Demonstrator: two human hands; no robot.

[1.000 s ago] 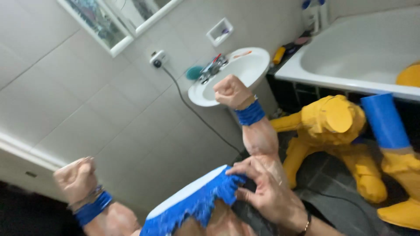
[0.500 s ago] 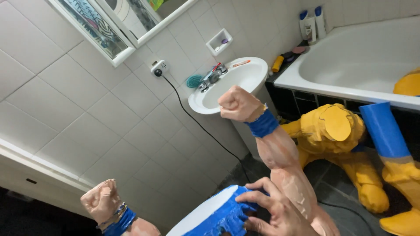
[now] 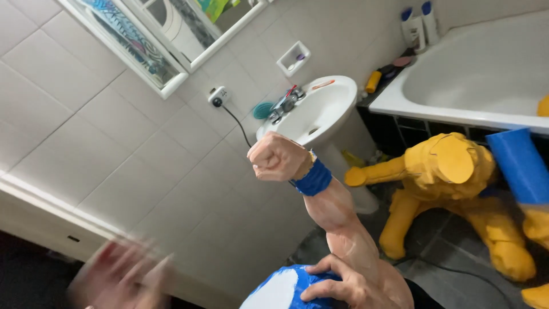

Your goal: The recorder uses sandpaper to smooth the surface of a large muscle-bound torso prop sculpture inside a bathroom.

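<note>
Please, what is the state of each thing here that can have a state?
muscular figure: arm raised, fist clenched.
right hand: gripping the figure near its shoulder.
wall socket: cable plugged in.
sink: no water visible.
bathtub: no water visible.
yellow figure: down on the floor.

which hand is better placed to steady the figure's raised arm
Right, probably: the right hand grips the figure just below its raised arm. The other hand cannot be made out, only a blur at lower left.

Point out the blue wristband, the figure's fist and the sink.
blue wristband (image 3: pixel 313 177), head view, middle of the band.
fist (image 3: pixel 275 157), head view, knuckles.
sink (image 3: pixel 337 91), head view, bare rim.
</note>
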